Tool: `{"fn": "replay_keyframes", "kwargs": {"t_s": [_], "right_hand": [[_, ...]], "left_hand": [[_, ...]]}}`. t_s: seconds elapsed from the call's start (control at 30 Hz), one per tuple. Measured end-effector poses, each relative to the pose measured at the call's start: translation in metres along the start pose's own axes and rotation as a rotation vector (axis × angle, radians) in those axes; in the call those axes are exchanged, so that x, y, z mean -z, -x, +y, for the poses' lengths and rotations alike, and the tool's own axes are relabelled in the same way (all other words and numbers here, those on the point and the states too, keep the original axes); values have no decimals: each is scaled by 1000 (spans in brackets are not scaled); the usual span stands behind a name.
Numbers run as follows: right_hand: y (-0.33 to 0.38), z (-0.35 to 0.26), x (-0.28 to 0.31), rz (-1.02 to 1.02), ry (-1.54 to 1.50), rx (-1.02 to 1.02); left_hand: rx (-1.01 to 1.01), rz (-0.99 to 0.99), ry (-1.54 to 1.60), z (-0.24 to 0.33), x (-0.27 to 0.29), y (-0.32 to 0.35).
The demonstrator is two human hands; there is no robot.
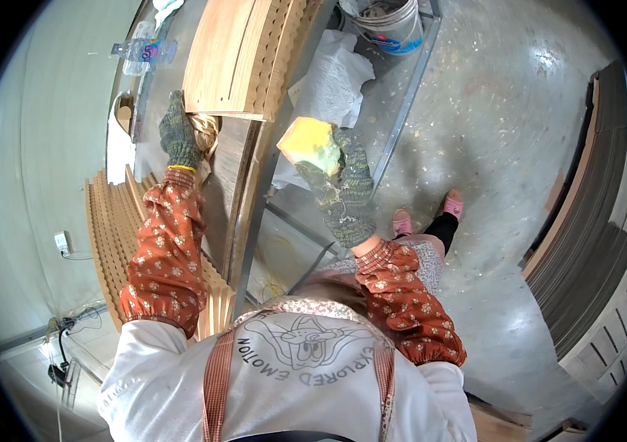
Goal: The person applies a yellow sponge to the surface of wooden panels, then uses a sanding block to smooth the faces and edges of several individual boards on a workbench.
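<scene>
The right hand has its grip clenched on a yellow sponge, raised above the worktop, its long axis running left-right. The left hand grips a pale rag pressed at the near edge of the curved slatted wood panel; open floor lies right.

Yellow sponge (worn, stained) raised above bench, tilted.

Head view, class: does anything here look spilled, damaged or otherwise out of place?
The concrete floor is spattered with pale flecks and smears. The yellow sponge in the gloved right hand looks worn and ragged at its edge. A plastic bottle lies on its side on the workbench. The gloved left hand rests by the curved wooden panels.
</scene>
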State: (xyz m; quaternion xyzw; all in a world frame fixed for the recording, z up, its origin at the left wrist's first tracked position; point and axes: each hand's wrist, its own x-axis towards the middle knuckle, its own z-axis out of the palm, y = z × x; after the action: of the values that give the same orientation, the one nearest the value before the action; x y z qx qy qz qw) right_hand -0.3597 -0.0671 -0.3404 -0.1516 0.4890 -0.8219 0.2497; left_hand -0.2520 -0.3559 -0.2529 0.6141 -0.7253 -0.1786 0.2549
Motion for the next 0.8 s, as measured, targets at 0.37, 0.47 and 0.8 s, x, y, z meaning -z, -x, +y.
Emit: {"fn": "replay_keyframes", "kwargs": {"t_s": [0.37,0.47,0.8], "right_hand": [[-9,20,-30,110,131,151],[-6,18,-33,94,85,111],[-3,21,-40,145,158,120]], "left_hand": [[-167,82,191,-20,-6,-16],[-86,135,196,-11,-6,-7],[-215,137,285,0,-12,10]]}}
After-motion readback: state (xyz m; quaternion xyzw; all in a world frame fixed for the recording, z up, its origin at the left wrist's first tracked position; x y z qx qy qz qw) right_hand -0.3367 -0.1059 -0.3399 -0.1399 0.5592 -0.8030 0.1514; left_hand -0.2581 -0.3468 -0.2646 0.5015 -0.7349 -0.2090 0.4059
